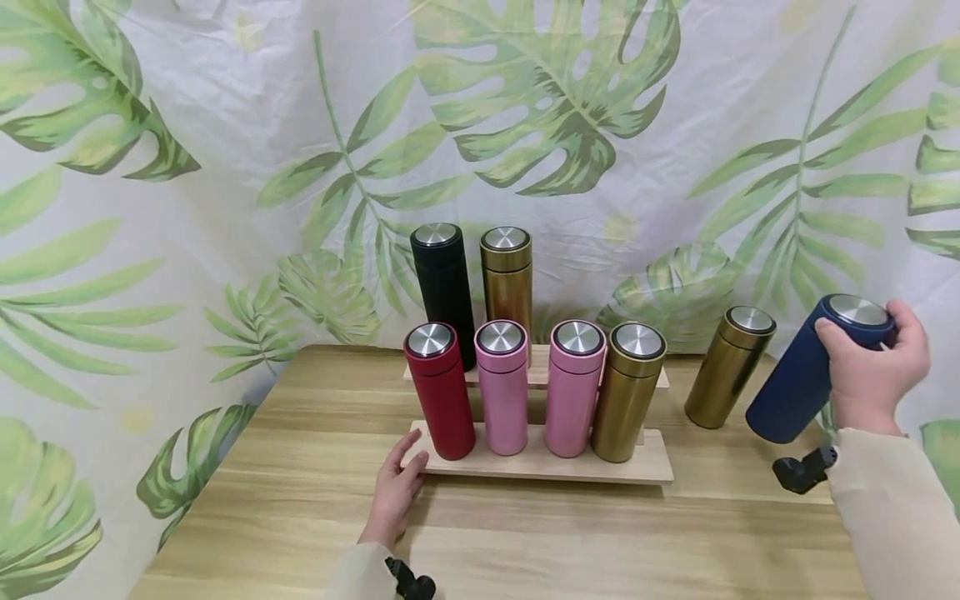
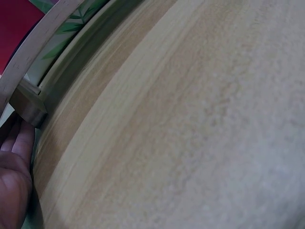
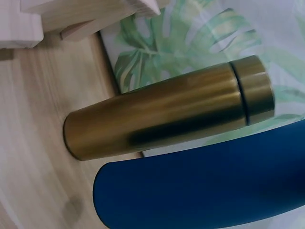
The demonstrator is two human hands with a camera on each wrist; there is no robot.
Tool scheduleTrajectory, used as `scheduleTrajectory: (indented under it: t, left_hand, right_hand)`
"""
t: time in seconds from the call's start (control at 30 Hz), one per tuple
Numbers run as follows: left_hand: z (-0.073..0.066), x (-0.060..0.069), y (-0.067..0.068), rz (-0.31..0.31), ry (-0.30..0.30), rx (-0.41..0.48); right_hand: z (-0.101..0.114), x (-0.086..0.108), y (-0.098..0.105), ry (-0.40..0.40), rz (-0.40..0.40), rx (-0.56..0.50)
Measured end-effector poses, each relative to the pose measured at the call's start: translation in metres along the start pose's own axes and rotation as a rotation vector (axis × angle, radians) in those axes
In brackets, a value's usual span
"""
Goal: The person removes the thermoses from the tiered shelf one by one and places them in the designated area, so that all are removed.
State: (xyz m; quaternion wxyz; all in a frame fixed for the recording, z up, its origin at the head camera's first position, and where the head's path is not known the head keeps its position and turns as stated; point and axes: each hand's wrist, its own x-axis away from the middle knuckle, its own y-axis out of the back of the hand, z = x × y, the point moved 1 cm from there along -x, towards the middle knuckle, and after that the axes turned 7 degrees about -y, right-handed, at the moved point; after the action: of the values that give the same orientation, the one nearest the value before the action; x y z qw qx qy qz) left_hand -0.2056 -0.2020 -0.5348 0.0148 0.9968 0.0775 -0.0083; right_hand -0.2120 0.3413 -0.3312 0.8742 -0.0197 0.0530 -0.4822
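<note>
At the right, my right hand [image 1: 873, 367] grips a navy blue thermos flask [image 1: 798, 383] around its top, below the silver lid. The flask's base looks raised off the table, with a faint shadow beneath. Beside it stands a gold thermos flask [image 3: 167, 114], upright on the table. My left hand [image 1: 393, 487] holds the left end of a two-tier wooden stand [image 1: 540, 468], thumb at the front edge. In the left wrist view its fingers [image 2: 23, 143] reach under the shelf. On the lower tier stand a red flask [image 1: 442, 400], two pink flasks and a gold flask [image 1: 628, 400].
The back tier carries a black flask [image 1: 444, 292] and another gold flask [image 1: 507, 283] toward its left. A wood-grain table [image 1: 300, 483] lies under everything. Behind its far edge hangs a leaf-patterned cloth [image 1: 225, 125].
</note>
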Motion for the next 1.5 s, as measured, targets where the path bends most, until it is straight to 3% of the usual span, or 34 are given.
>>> scheduleTrajectory:
  t: [0.1,0.23,0.57,0.93,1.3,1.5]
  left_hand:
    - [0.002,0.002,0.000,-0.003,-0.043,0.006]
    - [0.006,0.002,0.000,0.000,-0.104,0.020]
    - [0.005,-0.002,0.001,-0.003,-0.004,0.024]
    - [0.001,0.000,0.000,-0.002,-0.015,0.024]
    - [0.004,0.003,-0.003,-0.012,-0.008,0.016]
    - [0.002,0.002,-0.001,-0.028,-0.004,0.018]
  right_hand:
    - [-0.006,-0.002,0.000,0.027,-0.015,0.111]
    - [-0.014,-0.005,-0.002,0.022,-0.020,0.133]
    - [-0.032,-0.002,0.000,0.101,-0.051,0.210]
    - [-0.045,-0.004,-0.003,0.060,-0.021,0.261]
    - [-0.054,-0.008,-0.006,0.110,-0.014,0.335]
    - [-0.049,-0.011,-0.008,0.124,0.087,0.453]
